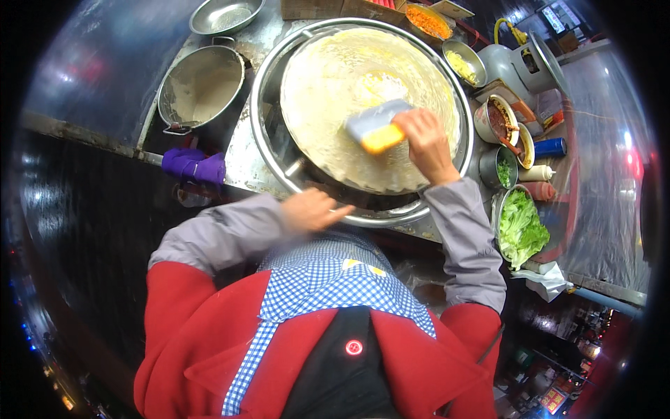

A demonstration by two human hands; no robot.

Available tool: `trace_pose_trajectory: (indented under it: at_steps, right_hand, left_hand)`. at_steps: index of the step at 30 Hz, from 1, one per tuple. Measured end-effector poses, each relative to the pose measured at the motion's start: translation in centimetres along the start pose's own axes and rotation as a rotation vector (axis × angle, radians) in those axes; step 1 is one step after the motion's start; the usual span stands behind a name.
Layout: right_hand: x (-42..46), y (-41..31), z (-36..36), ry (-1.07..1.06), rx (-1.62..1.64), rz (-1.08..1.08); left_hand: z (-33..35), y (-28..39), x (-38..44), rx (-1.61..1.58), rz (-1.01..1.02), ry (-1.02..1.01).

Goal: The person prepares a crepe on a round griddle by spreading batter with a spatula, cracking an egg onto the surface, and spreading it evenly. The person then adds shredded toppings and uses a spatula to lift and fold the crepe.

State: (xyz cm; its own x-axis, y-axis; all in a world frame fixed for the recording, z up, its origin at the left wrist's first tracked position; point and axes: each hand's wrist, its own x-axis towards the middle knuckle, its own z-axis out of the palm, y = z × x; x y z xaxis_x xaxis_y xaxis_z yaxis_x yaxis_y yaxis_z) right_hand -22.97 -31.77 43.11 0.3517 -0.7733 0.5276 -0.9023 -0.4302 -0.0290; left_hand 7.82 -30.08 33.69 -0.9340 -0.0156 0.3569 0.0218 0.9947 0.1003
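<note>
A thin batter crepe (335,131) with yellow egg streaks covers most of the round griddle inside a metal ring (272,167). My right hand (426,141) grips a flat scraper (374,123) with a grey top and a yellow lower part, blurred by motion, over the crepe's lower right part. Whether the scraper touches the crepe cannot be told. My left hand (314,209) is at the ring's near edge, its fingers partly extended and slightly blurred; nothing shows in it.
At left stand a batter pot (201,89) and a purple cloth bundle (193,166). On the right are a sauce pot (494,120), a bowl of lettuce (522,228), squeeze bottles (538,173) and a gas cylinder (505,65). Shredded orange food (428,22) lies behind.
</note>
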Motion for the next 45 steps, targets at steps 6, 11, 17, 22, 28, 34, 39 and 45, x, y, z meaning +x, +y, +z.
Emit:
trace_pose_trajectory:
  at_steps: [6,11,17,22,28,34,39,45]
  right_hand:
    - [3.1,0.3,5.1,-0.068,-0.305,0.31]
    - [9.0,-3.0,6.0,0.017,-0.123,0.16]
    - [15.9,2.3,10.5,-0.109,-0.186,0.192]
    - [8.5,-5.6,5.3,-0.101,0.114,-0.127]
    - [3.8,-0.8,2.8,-0.126,-0.31,0.42]
    - [7.8,-8.0,4.2,-0.1,-0.058,0.225]
    - [9.1,-6.1,3.9,-0.194,0.044,0.108]
    - [6.9,-5.8,1.3,-0.193,0.198,-0.03]
  left_hand:
    - [-3.2,-6.8,-4.3,0.01,0.108,-0.211]
    - [-0.9,-3.1,-2.3,0.045,0.099,-0.003]
    - [2.5,1.6,2.1,0.013,0.019,0.17]
    - [2.4,1.6,0.8,-0.031,-0.064,0.183]
    - [2.9,1.5,1.6,0.024,-0.018,0.216]
    - [2.5,0.4,0.7,-0.007,0.038,0.118]
    - [-2.4,-7.4,-5.1,-0.021,0.155,0.054]
    - [-8.6,-14.3,-10.0,0.424,-0.435,0.245]
